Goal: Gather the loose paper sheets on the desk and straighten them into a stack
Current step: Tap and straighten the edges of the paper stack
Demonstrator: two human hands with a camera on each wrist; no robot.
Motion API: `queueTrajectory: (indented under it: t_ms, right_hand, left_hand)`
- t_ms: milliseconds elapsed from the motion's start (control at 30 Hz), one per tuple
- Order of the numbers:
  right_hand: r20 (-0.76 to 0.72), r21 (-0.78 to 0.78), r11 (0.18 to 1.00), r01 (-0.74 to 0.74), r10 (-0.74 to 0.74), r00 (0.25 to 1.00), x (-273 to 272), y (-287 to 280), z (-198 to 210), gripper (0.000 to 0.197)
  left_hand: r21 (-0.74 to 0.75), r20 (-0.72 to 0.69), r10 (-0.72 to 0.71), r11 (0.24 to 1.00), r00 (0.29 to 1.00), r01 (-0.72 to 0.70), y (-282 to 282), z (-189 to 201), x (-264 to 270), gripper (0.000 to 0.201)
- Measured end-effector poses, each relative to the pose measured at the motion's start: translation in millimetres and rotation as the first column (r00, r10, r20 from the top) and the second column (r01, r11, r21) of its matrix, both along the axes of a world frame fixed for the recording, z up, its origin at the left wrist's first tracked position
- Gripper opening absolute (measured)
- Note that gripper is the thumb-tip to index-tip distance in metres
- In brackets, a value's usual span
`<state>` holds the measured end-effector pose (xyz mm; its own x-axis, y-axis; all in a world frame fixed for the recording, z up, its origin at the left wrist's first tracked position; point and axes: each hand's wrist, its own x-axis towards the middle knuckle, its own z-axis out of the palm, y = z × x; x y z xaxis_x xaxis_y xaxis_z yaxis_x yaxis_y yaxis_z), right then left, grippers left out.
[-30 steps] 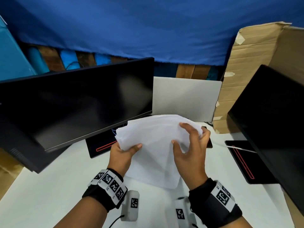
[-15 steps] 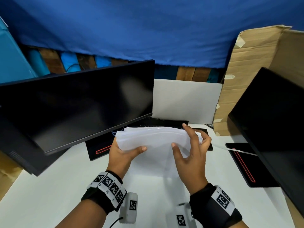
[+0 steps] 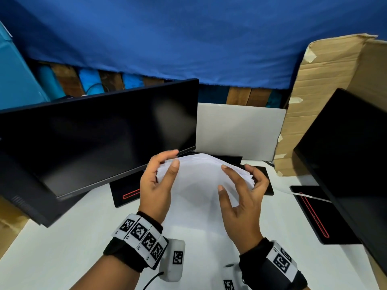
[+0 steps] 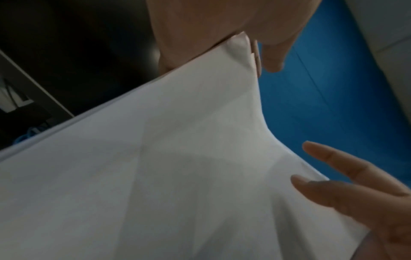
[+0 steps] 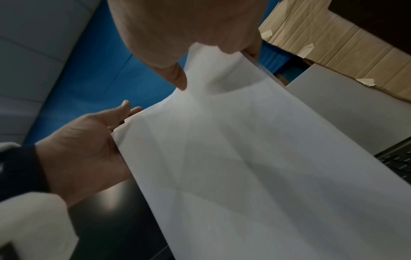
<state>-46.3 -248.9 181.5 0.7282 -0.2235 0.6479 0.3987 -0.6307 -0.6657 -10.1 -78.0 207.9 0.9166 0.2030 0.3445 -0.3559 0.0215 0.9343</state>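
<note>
Just in front of the left monitor (image 3: 100, 139), above the counter (image 3: 62, 248), the left hand (image 3: 156, 185) and right hand (image 3: 244, 197) pinch the paper sheets (image 3: 199, 181) at their side edges; I would loosen both grips slightly and tap the lower edge down so the fanned right edges come level.

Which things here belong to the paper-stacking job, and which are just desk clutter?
Part of the job:
- paper sheets, held upright between both hands
- left hand, gripping their left edge
- right hand, gripping their right edge
- desk

Just lying about:
- left monitor
- right monitor
- cardboard box
- white panel
- blue cloth
</note>
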Motion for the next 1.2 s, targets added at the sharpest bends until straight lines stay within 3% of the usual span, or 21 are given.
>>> queueTrajectory:
  t_ms: [200, 333, 433, 533, 700, 767, 867, 933, 1033, 1133, 1200]
  right_hand:
    - [-0.04, 0.166, 0.986, 0.02, -0.013, 0.999, 6, -4, -5, 0.05]
    - [-0.049, 0.191, 0.982, 0.005, 0.005, 0.999, 7, -5, -8, 0.055]
    - [-0.019, 0.202, 0.979, 0.026, -0.023, 1.0, 9, -4, -8, 0.054]
    - [-0.007, 0.233, 0.972, 0.026, -0.025, 1.0, 10, -3, -9, 0.057]
    - [-0.029, 0.218, 0.976, -0.016, 0.023, 0.999, 11, -4, -13, 0.057]
    - [-0.022, 0.249, 0.968, -0.016, 0.022, 1.0, 12, -5, -13, 0.065]
    - [-0.016, 0.42, 0.907, -0.021, 0.03, 0.999, 12, -7, -14, 0.081]
    - [0.004, 0.494, 0.868, -0.044, 0.048, 0.999, 11, -6, -13, 0.078]
    - [0.019, 0.528, 0.841, -0.115, 0.124, 0.992, 13, -10, -15, 0.067]
    - [0.054, 0.587, 0.8, -0.123, 0.113, 0.992, 18, -16, -16, 0.07]
    - [0.051, 0.57, 0.809, -0.144, 0.14, 0.989, 18, -15, -12, 0.076]
  left_hand:
    - [-0.12, -0.06, 0.049, 0.991, 0.997, -0.055, 2, 1, 8, 0.013]
    - [-0.226, -0.067, 0.064, 0.971, 0.996, -0.078, 3, -1, 11, 0.008]
    - [-0.152, -0.074, 0.101, 0.982, 0.992, -0.111, 0, -3, 12, 0.015]
    - [-0.17, -0.171, 0.123, 0.973, 0.977, -0.153, -2, -4, 16, 0.005]
    - [-0.258, -0.17, 0.083, 0.958, 0.982, -0.126, 0, -3, 21, 0.01]
    - [-0.228, -0.134, 0.069, 0.969, 0.989, -0.098, 2, -10, 20, 0.024]
    - [-0.215, -0.085, -0.021, 0.977, 0.996, 0.002, 7, -25, 17, 0.047]
    - [-0.219, -0.084, -0.087, 0.973, 0.993, 0.067, 8, -34, 17, 0.064]
    - [-0.23, -0.066, -0.152, 0.964, 0.986, 0.133, 7, -36, 17, 0.057]
    - [-0.236, -0.043, -0.162, 0.961, 0.986, 0.148, 8, -37, 21, 0.043]
    - [-0.253, -0.049, -0.172, 0.955, 0.984, 0.154, 7, -39, 23, 0.055]
